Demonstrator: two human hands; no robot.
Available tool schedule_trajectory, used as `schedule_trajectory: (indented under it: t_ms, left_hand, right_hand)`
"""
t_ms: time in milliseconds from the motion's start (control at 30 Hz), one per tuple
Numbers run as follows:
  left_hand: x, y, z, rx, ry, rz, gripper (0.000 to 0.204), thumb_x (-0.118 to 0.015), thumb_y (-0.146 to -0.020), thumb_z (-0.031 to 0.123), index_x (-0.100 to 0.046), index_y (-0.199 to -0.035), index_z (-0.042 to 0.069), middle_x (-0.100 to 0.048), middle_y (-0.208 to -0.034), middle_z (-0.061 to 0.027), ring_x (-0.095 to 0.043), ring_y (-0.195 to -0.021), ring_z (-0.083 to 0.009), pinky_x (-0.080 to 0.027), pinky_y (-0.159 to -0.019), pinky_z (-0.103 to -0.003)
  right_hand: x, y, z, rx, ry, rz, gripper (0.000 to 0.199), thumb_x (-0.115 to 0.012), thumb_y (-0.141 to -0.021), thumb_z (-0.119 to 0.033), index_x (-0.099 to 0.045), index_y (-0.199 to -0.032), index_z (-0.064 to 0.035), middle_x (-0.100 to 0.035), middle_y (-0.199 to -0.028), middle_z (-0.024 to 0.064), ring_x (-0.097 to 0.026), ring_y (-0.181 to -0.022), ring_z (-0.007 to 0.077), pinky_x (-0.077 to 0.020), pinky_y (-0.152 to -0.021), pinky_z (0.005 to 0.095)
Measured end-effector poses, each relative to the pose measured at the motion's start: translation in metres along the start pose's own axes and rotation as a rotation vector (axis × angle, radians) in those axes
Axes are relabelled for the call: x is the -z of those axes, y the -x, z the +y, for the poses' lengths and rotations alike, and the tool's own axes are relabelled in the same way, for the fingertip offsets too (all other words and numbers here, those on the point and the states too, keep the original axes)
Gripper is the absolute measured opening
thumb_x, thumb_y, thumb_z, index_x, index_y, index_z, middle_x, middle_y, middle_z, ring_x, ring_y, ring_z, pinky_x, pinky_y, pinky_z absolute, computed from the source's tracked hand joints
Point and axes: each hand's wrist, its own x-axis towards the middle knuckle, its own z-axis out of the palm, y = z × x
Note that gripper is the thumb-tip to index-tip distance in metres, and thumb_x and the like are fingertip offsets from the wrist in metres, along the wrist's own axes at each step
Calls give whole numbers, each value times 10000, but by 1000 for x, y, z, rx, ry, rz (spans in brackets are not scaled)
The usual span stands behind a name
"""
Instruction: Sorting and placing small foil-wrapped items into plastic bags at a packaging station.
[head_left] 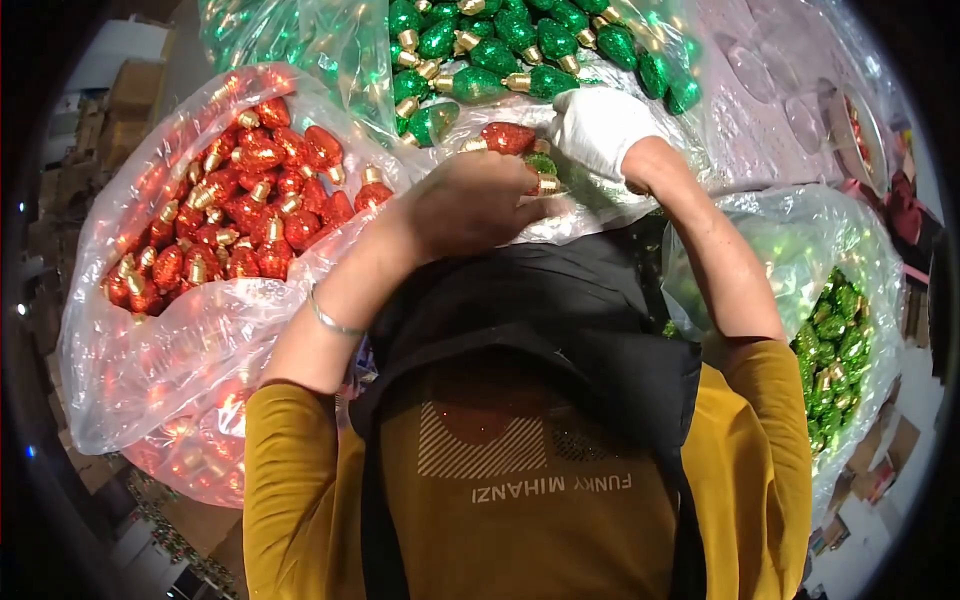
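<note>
My bare left hand (pixel 470 207), slightly blurred, is at the near side of the clear plastic in the middle. Its thumb and fingers are bent beside a light green glittered bulb ornament (pixel 542 164) with a gold cap; whether they grip it I cannot tell. Just beyond those fingers lies a red glittered bulb ornament (pixel 508 137), its gold cap pointing left. My right hand (pixel 602 130), in a white glove, is curled closed to the right of these ornaments. What it holds, if anything, is hidden. Dark green bulb ornaments (pixel 490 55) lie just past both hands.
At left stands a clear bag (pixel 100 370) of red bulb ornaments (pixel 255 205). Another clear bag (pixel 865 235) at right holds light green ones (pixel 832 350). Plastic film (pixel 300 45) hangs at the far left of the dark green pile. Cardboard boxes (pixel 135 88) stand beyond.
</note>
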Motion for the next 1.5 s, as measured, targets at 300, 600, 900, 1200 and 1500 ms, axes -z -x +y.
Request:
schedule_trajectory:
  t_ms: [300, 600, 900, 1200, 1500]
  left_hand:
    - [-51, 16, -21, -167, -394, 561, 169, -522, -794, 106, -562, -900, -20, -526, -789, -145, -572, -792, -324, -454, -702, -401]
    - [-48, 23, -21, -115, -205, 458, 165, -520, -742, 61, -578, -887, 5, -560, -790, -128, -580, -805, -292, -444, -683, -385]
    - [-46, 34, -33, -181, -169, 498, 180, -537, -711, 52, -586, -883, 31, -584, -792, -121, -584, -791, -303, -438, -687, -400]
    - [-46, 38, -21, -116, -198, 430, 212, -547, -703, 59, -606, -900, 9, -601, -791, -141, -586, -774, -335, -439, -693, -436]
    - [-43, 34, -19, -102, -142, 483, 110, -540, -672, 42, -558, -778, 20, -579, -807, -122, -581, -829, -299, -446, -741, -400]
  right_hand:
    - [23, 2, -3, -17, -276, 65, 311, -497, -882, -281, -640, -996, -29, -650, -777, 139, -632, -725, 276, -505, -715, 364]
    - [16, -24, -35, 333, -1179, -163, 282, -579, -906, -258, -593, -1092, -47, -619, -853, 25, -576, -730, 136, -490, -673, 271]
    - [21, -11, -70, 277, -433, 57, 247, -637, -877, -151, -587, -1092, -39, -626, -858, 75, -587, -747, 132, -485, -682, 264]
    - [1, -4, -76, 219, -679, 164, 263, -583, -857, -216, -570, -994, 9, -573, -984, 217, -591, -904, 339, -475, -779, 382]
    - [-1, -2, -41, 344, -403, 111, 319, -596, -866, -214, -530, -1088, 5, -600, -953, 242, -609, -891, 374, -490, -755, 402]
